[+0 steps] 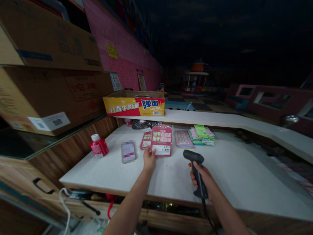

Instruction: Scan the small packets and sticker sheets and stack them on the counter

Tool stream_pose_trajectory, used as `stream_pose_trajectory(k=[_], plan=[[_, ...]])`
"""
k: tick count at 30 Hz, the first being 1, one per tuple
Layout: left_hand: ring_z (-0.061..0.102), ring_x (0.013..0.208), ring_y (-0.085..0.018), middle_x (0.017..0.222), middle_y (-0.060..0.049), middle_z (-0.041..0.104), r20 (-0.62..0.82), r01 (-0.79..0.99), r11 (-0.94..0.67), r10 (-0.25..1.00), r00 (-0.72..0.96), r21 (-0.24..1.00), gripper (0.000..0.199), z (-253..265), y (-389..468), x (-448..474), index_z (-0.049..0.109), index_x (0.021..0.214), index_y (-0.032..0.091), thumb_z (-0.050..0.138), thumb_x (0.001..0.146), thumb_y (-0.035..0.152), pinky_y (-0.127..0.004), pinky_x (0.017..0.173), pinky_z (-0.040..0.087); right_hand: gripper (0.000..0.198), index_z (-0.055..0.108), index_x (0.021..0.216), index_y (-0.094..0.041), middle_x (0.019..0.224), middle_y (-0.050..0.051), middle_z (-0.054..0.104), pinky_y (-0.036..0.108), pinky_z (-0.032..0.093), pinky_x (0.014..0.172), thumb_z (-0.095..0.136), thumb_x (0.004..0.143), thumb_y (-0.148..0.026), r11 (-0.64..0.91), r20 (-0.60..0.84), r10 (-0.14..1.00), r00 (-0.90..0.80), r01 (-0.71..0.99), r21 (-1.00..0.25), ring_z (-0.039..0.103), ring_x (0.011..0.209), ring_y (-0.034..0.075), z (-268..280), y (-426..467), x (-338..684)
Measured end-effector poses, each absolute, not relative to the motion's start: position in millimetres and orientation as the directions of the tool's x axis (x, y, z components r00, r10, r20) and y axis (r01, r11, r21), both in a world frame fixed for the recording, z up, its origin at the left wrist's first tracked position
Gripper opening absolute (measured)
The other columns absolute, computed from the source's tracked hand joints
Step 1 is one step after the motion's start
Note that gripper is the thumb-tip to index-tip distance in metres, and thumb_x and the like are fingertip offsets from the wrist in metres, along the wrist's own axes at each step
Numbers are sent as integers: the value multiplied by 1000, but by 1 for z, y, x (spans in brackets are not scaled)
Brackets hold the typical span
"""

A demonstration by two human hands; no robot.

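**Pink card packet in your left hand, scanner in your right**

Nearest you, a white cable (66,209) and a red strap (111,207) hang at the counter's front edge, and a black cord (205,209) trails down from the scanner (201,186). Your right hand (205,179) has its fingers wrapped around the scanner's handle, its head tilted toward your left. Your left hand (149,159) pinches the lower left corner of the pink card packet (161,138), thumb on the front; you cannot tell whether the packet touches the white counter (168,176).

To the left of that hand lies a pixelated item (128,152), with a red bottle (99,146) upright beyond it. A second pink packet (146,140) lies partly behind yours. To the right sit a pale pink pouch (184,139) and, just beside it, a pile of green and pink packets (202,135).

Farther off, a yellow and red box (134,106) stands on the raised ledge (207,117), before a pink wall (127,62) and a dark hall.
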State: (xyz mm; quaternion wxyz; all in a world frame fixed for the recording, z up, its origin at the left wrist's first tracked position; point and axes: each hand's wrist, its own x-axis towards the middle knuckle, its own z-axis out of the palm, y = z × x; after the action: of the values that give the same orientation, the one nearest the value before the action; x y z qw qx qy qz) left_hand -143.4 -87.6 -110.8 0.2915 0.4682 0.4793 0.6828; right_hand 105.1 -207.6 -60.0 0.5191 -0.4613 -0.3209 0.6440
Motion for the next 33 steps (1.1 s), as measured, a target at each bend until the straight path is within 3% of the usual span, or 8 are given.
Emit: stream_pose_trajectory(k=[8, 11, 19, 24, 28, 33], plan=[[58, 73, -14, 82, 0, 62, 361, 41, -374, 851, -382, 926, 20, -107, -90, -143, 53, 86, 19, 60, 74, 33, -27, 71, 48, 45, 53, 84, -20, 47, -6, 53, 19, 35, 31, 67, 72, -61, -248, -254, 967, -7, -251, -936, 45, 33, 9, -47, -217, 87], [56, 68, -13, 77, 0, 60, 365, 44, -377, 854, -370, 925, 20, -107, -90, -143, 53, 84, 18, 60, 74, 34, -26, 68, 47, 44, 53, 83, -20, 47, -6, 53, 19, 34, 31, 67, 72, -60, -250, -250, 968, -32, -270, -930, 44, 33, 9, -46, -217, 88], [62, 77, -17, 84, -2, 64, 315, -61, -361, 873, -373, 931, 32, -109, -88, -143, 53, 85, 19, 67, 69, 42, -32, 75, 51, 46, 54, 84, -20, 47, -6, 52, 20, 34, 31, 68, 70, -62, -262, -239, 965, -108, -333, -906, 44, 33, 9, -50, -207, 91], [65, 80, -19, 90, -5, 68, 282, -133, -346, 892, -352, 929, 44, -105, -90, -145, 58, 91, 17, 73, 65, 48, -33, 76, 53, 46, 56, 84, -19, 49, -6, 51, 17, 31, 32, 72, 68, -59, -248, -237, 968, -84, -467, -849, 42, 36, 7, -61, -187, 127], [67, 77, -19, 94, -7, 70, 205, -243, -278, 935, -288, 929, 55, -96, -95, -145, 60, 98, 16, 78, 60, 51, -32, 69, 55, 41, 57, 83, -19, 51, -6, 48, 14, 31, 34, 75, 68, -52, -212, -225, 972, -60, -627, -749, 39, 39, 5, -68, -176, 176], [68, 75, -19, 93, -7, 72, 177, -248, -237, 954, -244, 939, 58, -86, -101, -143, 63, 100, 15, 80, 57, 50, -30, 65, 56, 36, 55, 80, -19, 55, -6, 46, 13, 34, 35, 77, 69, -45, -109, -160, 987, -6, -754, -648, 38, 41, 5, -80, -177, 218]])
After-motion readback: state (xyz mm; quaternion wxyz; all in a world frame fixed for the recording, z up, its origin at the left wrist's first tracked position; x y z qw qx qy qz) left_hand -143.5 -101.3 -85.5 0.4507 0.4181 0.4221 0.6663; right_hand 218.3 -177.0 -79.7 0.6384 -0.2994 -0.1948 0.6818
